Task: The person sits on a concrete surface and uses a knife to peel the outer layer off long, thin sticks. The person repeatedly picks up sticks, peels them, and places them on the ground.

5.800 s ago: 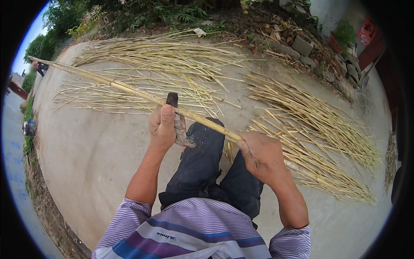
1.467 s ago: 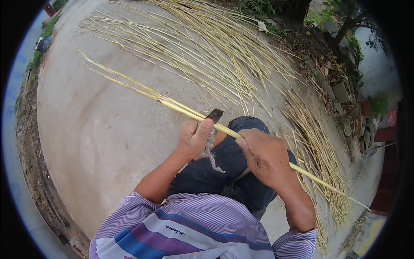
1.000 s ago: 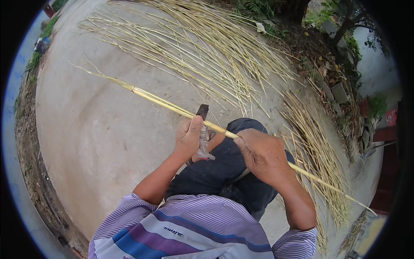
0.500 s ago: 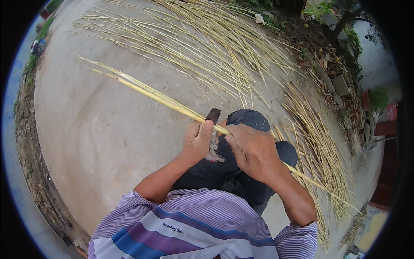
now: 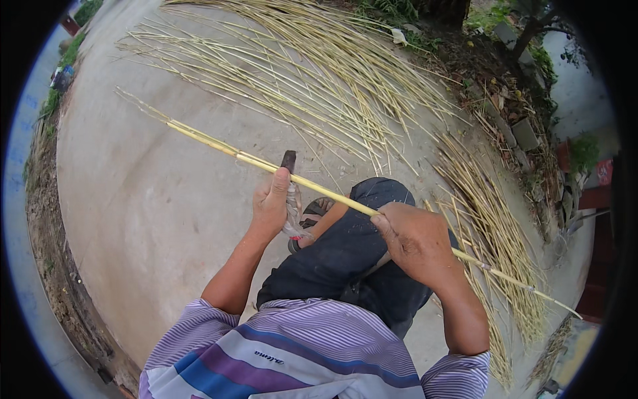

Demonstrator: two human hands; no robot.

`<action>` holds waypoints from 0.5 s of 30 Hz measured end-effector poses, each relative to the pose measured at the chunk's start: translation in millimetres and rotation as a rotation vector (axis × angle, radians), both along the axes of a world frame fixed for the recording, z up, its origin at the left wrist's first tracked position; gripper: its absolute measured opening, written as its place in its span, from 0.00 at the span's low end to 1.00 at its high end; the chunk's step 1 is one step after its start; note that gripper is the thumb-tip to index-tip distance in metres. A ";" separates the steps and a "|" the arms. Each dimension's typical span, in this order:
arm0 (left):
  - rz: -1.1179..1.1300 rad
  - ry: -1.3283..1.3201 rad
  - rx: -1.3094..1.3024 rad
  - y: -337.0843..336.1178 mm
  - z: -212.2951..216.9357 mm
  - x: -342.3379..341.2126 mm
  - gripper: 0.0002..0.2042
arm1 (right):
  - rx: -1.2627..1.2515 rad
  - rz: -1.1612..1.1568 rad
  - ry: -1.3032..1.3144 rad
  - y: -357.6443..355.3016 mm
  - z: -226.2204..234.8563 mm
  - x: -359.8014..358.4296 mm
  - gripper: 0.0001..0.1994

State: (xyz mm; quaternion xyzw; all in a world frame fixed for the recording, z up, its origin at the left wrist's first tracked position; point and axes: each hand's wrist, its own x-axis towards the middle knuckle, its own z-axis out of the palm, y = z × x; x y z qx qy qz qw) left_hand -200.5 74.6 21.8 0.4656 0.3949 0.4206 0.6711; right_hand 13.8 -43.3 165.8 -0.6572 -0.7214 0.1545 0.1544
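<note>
A long pale-yellow cane stalk (image 5: 325,191) slants across my lap, its thin, split-looking end at the far left and its other end past my right knee. My left hand (image 5: 270,207) is closed round a short knife (image 5: 288,160); the dark blade stands up behind the stalk, and clear plastic seems to wrap the handle. The left thumb presses against the stalk beside the blade. Farther right, my right hand (image 5: 420,241) grips the same stalk above my knee, fingers folded under and partly hidden.
Many loose stalks (image 5: 332,73) lie spread on the concrete ground (image 5: 146,193) ahead of me. Another pile of stalks (image 5: 492,213) lies to my right, under the held stalk's end. Bricks and plants border the far right. My sandalled foot (image 5: 314,211) is beside the knife.
My left hand with the knife has moved left and away from me, and my right hand slightly right. The gap between them has widened, and the stalk has slid toward the right.
</note>
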 end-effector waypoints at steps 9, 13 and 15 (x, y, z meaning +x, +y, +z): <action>-0.099 0.045 -0.035 -30.4 14.4 26.0 0.24 | -0.099 -0.025 0.101 13.1 -4.4 -9.0 0.10; -0.130 0.020 0.016 -48.7 13.2 37.6 0.24 | -0.053 0.021 0.123 15.2 -20.1 -13.5 0.10; -0.152 0.141 0.158 -59.6 8.0 41.2 0.23 | -0.049 0.031 0.119 14.1 -19.7 -20.8 0.10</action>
